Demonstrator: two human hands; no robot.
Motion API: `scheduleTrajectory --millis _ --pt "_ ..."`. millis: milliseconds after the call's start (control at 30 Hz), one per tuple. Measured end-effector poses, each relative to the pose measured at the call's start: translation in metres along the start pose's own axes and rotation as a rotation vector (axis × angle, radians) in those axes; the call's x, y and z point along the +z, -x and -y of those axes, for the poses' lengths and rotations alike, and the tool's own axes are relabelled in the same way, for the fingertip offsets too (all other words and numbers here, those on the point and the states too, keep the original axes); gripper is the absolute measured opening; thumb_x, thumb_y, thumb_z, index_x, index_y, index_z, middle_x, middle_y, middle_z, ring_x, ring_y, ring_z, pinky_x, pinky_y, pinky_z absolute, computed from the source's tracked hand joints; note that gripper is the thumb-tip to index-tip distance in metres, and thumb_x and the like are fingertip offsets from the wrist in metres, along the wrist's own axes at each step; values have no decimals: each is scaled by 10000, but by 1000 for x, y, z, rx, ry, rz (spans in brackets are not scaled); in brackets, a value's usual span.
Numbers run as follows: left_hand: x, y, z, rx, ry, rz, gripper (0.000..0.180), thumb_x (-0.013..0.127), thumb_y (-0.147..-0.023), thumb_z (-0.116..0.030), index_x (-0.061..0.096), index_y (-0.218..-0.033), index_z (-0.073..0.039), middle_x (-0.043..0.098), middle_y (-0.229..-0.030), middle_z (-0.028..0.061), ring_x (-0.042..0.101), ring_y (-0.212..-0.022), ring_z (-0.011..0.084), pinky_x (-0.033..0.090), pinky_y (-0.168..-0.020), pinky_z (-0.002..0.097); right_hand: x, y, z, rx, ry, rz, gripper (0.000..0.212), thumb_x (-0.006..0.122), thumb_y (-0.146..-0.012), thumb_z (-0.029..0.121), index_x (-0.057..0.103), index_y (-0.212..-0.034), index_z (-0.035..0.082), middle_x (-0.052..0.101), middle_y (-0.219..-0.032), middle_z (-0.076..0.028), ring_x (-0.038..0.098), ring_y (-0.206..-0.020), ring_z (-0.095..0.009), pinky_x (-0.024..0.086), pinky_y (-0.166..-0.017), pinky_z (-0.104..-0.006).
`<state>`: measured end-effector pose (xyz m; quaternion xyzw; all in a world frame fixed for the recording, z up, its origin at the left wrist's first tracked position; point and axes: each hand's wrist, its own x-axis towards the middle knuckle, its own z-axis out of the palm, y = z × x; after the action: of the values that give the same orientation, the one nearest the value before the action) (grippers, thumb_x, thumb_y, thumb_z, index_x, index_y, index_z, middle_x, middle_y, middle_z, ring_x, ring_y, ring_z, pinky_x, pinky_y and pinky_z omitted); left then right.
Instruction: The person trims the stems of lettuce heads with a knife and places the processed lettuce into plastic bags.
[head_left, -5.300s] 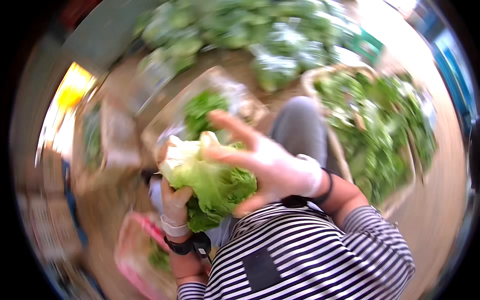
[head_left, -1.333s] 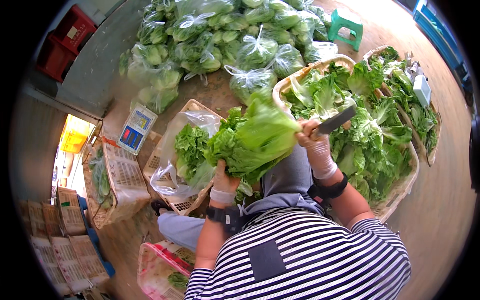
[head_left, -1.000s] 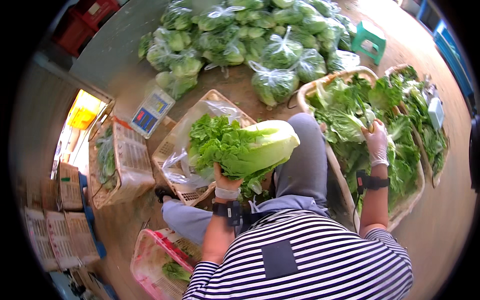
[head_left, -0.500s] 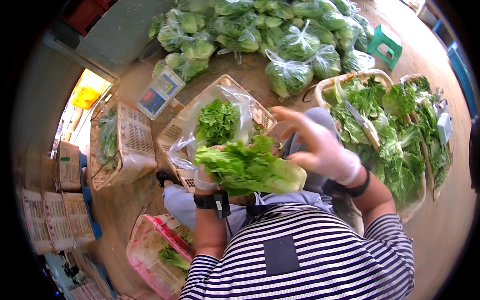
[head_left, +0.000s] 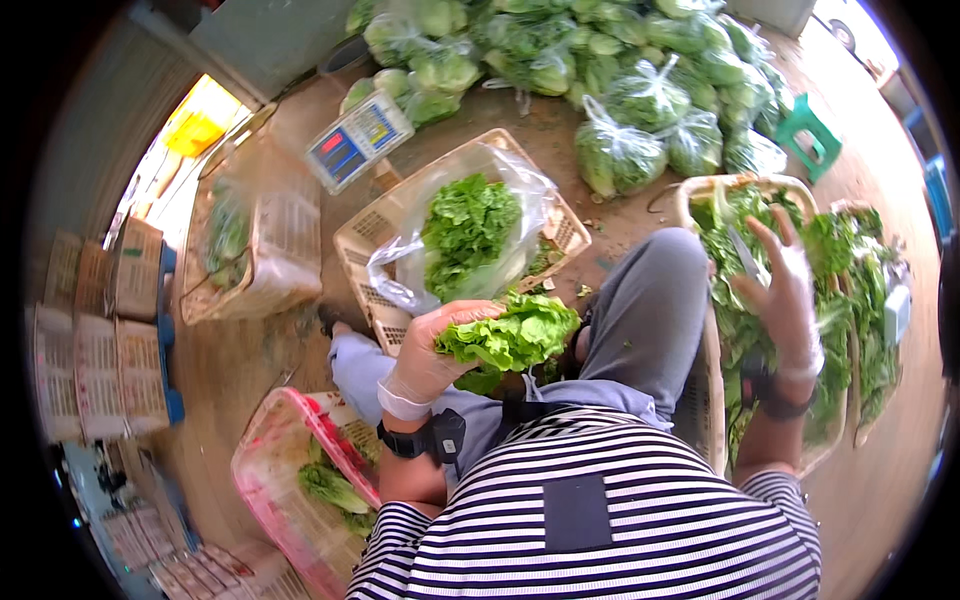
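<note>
My left hand (head_left: 440,345), in a thin clear glove, is closed round a green leafy lettuce (head_left: 515,335) held above my lap. My right hand (head_left: 785,300), gloved too, has its fingers spread and holds nothing. It hovers over a long crate (head_left: 690,200) heaped with loose lettuce leaves (head_left: 830,240) on the right. A knife (head_left: 745,255) lies on those leaves, close to my right fingertips. Ahead of my left hand, a lettuce (head_left: 470,230) stands in an open clear plastic bag (head_left: 400,250) inside a beige plastic crate (head_left: 355,240).
Bagged lettuces (head_left: 620,150) are piled at the back, beside a green stool (head_left: 810,140). A digital scale (head_left: 360,140) stands behind the beige crate. Another crate (head_left: 285,240) is at left. A pink-stained crate (head_left: 265,465) with some greens sits by my left elbow.
My right hand has moved right, from beside the lettuce to over the leaf crate. The left hand has turned the lettuce, whose pale stem end no longer shows. The view has shifted.
</note>
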<state>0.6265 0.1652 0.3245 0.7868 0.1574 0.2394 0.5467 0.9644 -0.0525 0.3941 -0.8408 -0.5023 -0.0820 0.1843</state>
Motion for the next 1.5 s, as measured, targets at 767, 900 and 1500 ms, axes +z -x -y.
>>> scheduleTrajectory --millis 767,900,1500 --pt "-110 42 116 -544 539 -79 991 762 -682 -70 146 -1456 -18 319 -1449 112 331 -1275 149 255 -1068 283 481 -141 294 -894 50 1008 252 558 -833 204 647 -1026 69 642 -1038 -151 595 -971 -295 460 -860 -357" --pt "-114 20 135 -417 565 210 644 730 -686 4 497 -1283 -61 580 -1209 34 520 -1085 126 392 -971 287 522 -122 290 -944 233 1129 246 564 -834 195 642 -1028 66 642 -1026 -143 593 -955 -285 463 -851 -353" --pt "-146 65 131 -316 970 -82 483 801 -662 -99 599 -1087 10 656 -1045 54 596 -966 131 452 -899 284 393 -194 314 -925 -528 1207 227 591 -839 154 621 -1041 54 642 -969 -107 585 -880 -236 473 -808 -335"
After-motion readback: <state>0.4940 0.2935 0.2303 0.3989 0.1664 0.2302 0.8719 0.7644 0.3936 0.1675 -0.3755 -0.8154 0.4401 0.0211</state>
